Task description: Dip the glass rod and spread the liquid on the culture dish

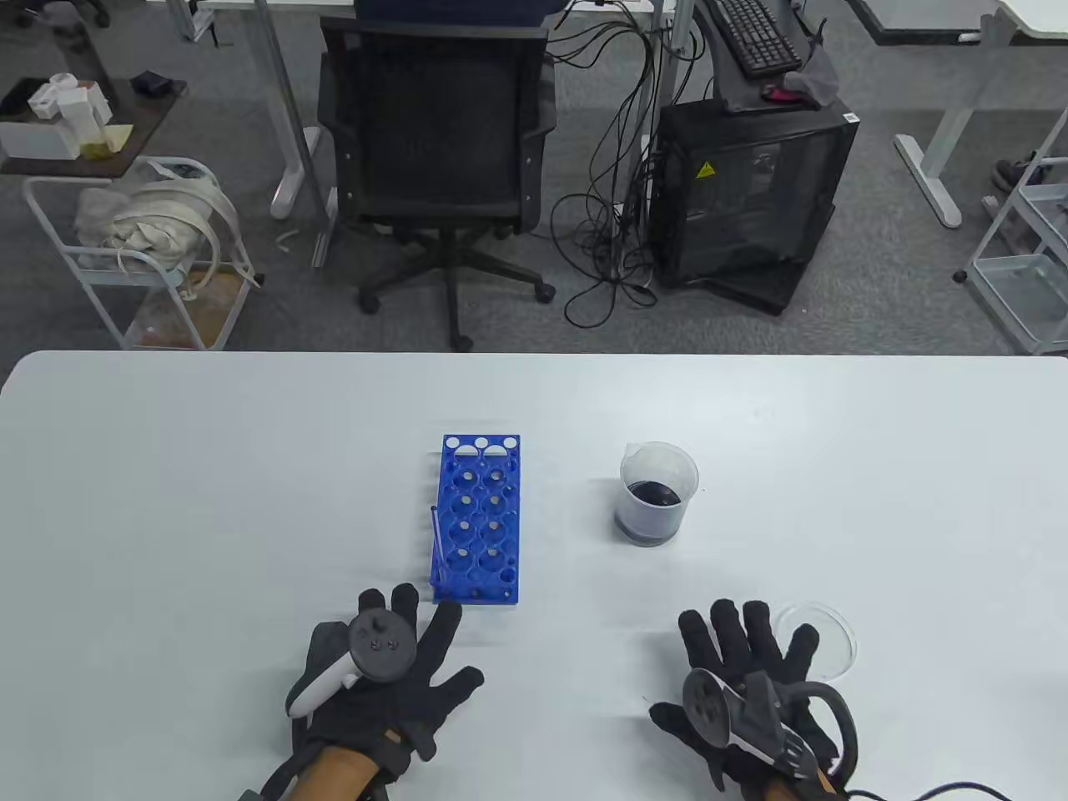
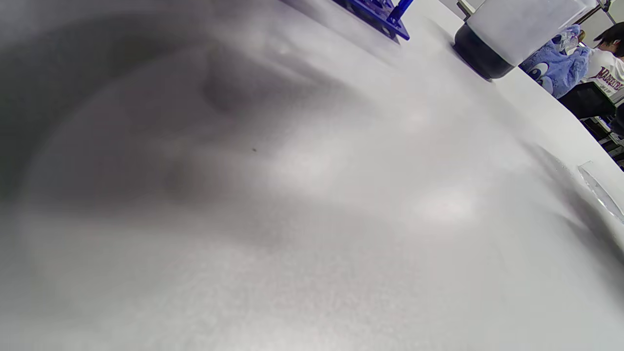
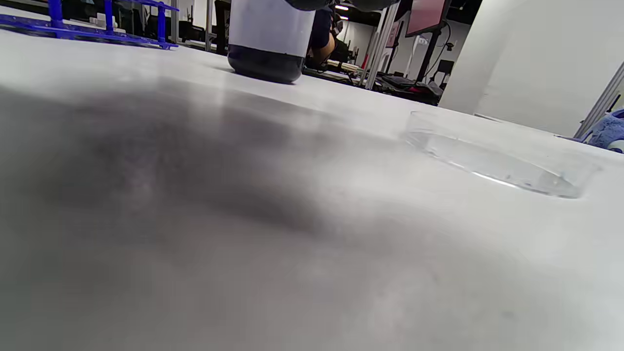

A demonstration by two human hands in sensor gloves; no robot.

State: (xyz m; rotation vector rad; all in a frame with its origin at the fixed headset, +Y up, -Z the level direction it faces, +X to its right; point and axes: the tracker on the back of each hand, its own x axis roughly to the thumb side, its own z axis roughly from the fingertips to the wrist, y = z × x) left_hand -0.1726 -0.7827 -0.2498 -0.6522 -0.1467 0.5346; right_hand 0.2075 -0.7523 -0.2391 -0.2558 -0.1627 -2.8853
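Observation:
A thin glass rod (image 1: 437, 546) stands tilted in the near left corner of a blue tube rack (image 1: 477, 517) at the table's middle. A clear beaker (image 1: 657, 493) with dark liquid stands to the rack's right; it shows in the left wrist view (image 2: 507, 34) and the right wrist view (image 3: 270, 39). A clear culture dish (image 1: 826, 638) lies near the front right, also in the right wrist view (image 3: 497, 156). My left hand (image 1: 392, 659) lies flat and empty just in front of the rack. My right hand (image 1: 743, 667) lies flat and empty, its outer fingers overlapping the dish's left edge.
The white table (image 1: 209, 501) spreads wide around the objects. Beyond its far edge stand an office chair (image 1: 438, 142), a computer case (image 1: 751, 192) with cables, and a cart (image 1: 150, 250).

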